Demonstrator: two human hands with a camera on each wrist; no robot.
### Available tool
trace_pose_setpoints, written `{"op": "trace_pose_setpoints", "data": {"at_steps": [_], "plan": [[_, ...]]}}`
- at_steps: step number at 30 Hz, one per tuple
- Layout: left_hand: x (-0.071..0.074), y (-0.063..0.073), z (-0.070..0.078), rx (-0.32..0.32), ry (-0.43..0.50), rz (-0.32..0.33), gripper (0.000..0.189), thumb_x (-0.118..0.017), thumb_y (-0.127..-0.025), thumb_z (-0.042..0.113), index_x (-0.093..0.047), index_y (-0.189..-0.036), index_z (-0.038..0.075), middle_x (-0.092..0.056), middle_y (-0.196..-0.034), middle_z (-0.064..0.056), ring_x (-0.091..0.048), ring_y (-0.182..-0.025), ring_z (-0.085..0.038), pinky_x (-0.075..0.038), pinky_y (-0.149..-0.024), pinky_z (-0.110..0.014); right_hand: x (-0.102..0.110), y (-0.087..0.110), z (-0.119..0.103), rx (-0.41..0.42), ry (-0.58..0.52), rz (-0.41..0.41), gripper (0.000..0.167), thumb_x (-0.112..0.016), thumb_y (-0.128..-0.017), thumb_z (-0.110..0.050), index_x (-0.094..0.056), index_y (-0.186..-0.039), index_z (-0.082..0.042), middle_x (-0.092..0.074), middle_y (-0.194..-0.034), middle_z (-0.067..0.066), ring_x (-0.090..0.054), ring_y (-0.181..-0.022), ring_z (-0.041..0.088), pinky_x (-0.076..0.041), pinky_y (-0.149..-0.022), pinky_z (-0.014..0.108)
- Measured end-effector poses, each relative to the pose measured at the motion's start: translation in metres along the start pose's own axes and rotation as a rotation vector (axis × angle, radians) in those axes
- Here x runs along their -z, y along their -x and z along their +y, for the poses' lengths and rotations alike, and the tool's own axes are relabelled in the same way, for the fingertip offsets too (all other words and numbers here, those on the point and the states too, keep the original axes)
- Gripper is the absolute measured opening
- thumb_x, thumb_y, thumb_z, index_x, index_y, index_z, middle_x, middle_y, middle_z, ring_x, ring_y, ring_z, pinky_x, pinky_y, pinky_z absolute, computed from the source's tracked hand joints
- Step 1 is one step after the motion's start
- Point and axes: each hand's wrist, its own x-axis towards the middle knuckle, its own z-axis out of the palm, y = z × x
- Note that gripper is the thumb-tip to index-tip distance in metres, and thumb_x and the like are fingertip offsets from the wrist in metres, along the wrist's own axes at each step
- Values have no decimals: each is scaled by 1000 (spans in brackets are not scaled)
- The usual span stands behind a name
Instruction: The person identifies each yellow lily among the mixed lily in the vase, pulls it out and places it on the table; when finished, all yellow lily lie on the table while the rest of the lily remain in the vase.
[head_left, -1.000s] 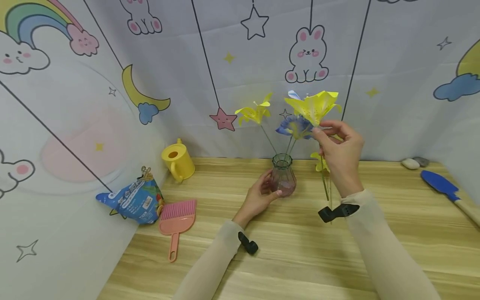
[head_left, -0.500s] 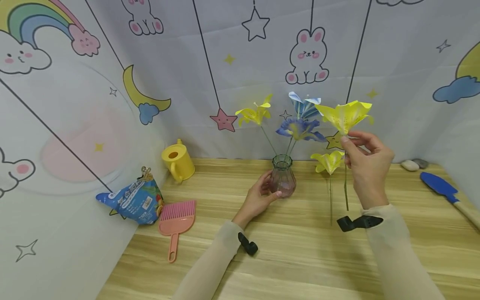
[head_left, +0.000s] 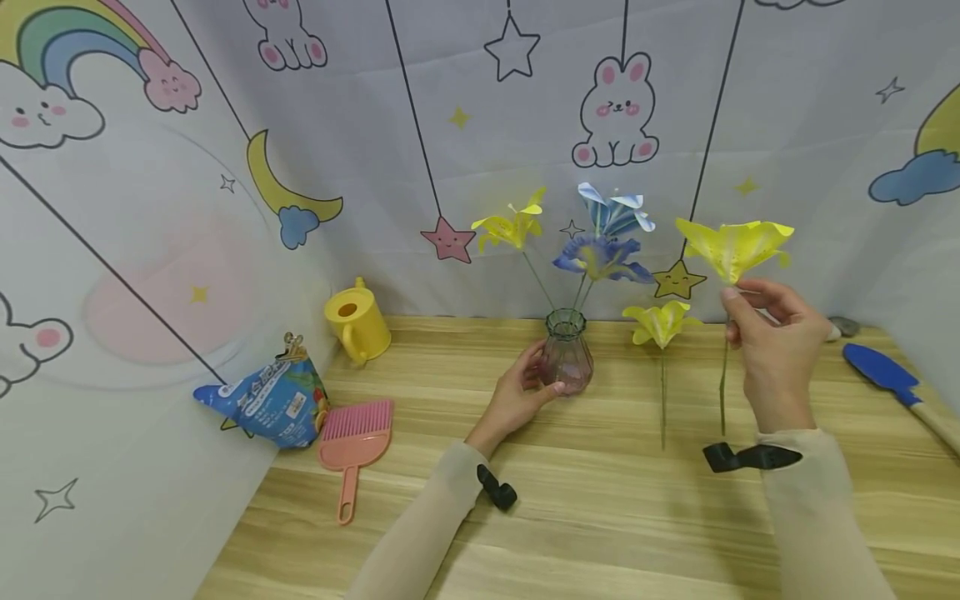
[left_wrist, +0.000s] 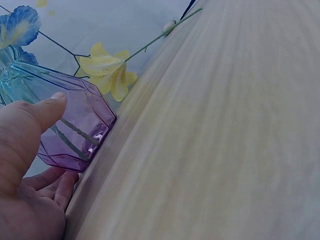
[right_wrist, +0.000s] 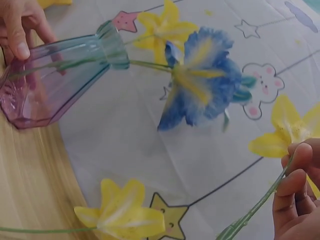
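My left hand (head_left: 516, 402) holds the lower part of a faceted glass vase (head_left: 567, 362), green at the neck and purple at the base, upright on the table. In the vase stand a yellow lily (head_left: 512, 227), a blue iris (head_left: 600, 258) and a pale blue flower (head_left: 611, 212); the left wrist view shows stems (left_wrist: 75, 132) inside the glass. To the right, my right hand (head_left: 783, 354) pinches another yellow lily (head_left: 735, 248) just under its bloom, its stem hanging down. Between vase and right hand lies a loose yellow lily (head_left: 662, 323) on the table.
A yellow watering can (head_left: 360, 323), a blue bag (head_left: 273, 404) with a clip and a pink dustpan with brush (head_left: 354, 442) are at left. A blue trowel (head_left: 881, 371) and stones (head_left: 843, 327) lie at right. A printed cloth (head_left: 525, 125) backs the table.
My right hand has moved right and slightly down, carrying the yellow lily away from the vase. The blue flowers and loose lily are uncovered now. My left hand stays on the vase.
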Motion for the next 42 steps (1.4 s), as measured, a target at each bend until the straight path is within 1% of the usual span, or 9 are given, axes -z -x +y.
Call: {"op": "trace_pose_setpoints", "data": {"at_steps": [9,13,16,20,25,30,32,37,42], "plan": [[-2,2,3,7,14,-1,79,-80,-100,26,-38,-166,33,-55,-161,-17,-63,-140,-34,-52,-118,-49,26,-7,10,-128,33,93,29,-93,-79,2,-81,-105,3,-71,-71,3,-55,-41,14,-45,-40,22],[-3,2,2,0,25,4,78,-79,-100,25,-39,-166,34,-56,-160,-17,-63,-138,-34,-53,-117,-51,34,-13,13,-175,55,105,32,-94,-78,-2,-81,-107,1,-71,-73,2,-56,-42,14,-46,-41,22],[-4,-1,1,-9,29,7,78,-79,-100,24,-39,-166,33,-57,-159,-18,-64,-137,-35,-53,-117,-52,38,-17,16,-197,65,107,30,-94,-79,-2,-81,-106,0,-71,-73,2,-56,-42,13,-46,-41,22],[-5,-3,0,-13,24,7,78,-80,-100,25,-39,-166,34,-56,-159,-18,-64,-138,-35,-53,-117,-51,41,-21,21,-231,95,118,23,-91,-82,-1,-81,-102,-3,-72,-71,0,-57,-40,13,-46,-39,22],[-4,-3,0,-9,18,1,79,-80,-99,26,-38,-166,34,-56,-160,-17,-63,-139,-34,-53,-118,-50,48,-25,29,-268,141,129,17,-89,-85,-2,-80,-99,-5,-73,-68,-2,-57,-38,13,-45,-38,22],[-2,-2,-1,4,18,3,79,-80,-99,27,-38,-166,34,-56,-160,-17,-64,-139,-34,-53,-117,-49,57,-26,36,-332,166,160,15,-87,-87,-1,-79,-96,-9,-73,-66,-4,-56,-38,13,-46,-38,22],[-1,-1,0,5,18,4,79,-80,-99,27,-38,-166,34,-56,-160,-17,-63,-139,-34,-53,-118,-49,59,-27,40,-344,176,169,15,-86,-87,0,-79,-95,-10,-73,-64,-5,-56,-37,13,-45,-37,23],[0,0,0,8,15,3,79,-80,-99,25,-38,-167,33,-55,-161,-17,-63,-140,-35,-52,-118,-50,63,-30,50,-333,207,168,15,-84,-87,4,-79,-91,-10,-72,-61,-5,-56,-36,12,-45,-35,22],[-1,0,1,1,14,4,79,-79,-100,25,-38,-166,33,-56,-160,-18,-63,-139,-35,-52,-118,-51,70,-32,58,-376,239,179,17,-84,-88,3,-78,-88,-13,-72,-59,-7,-57,-36,11,-45,-35,22]]}}
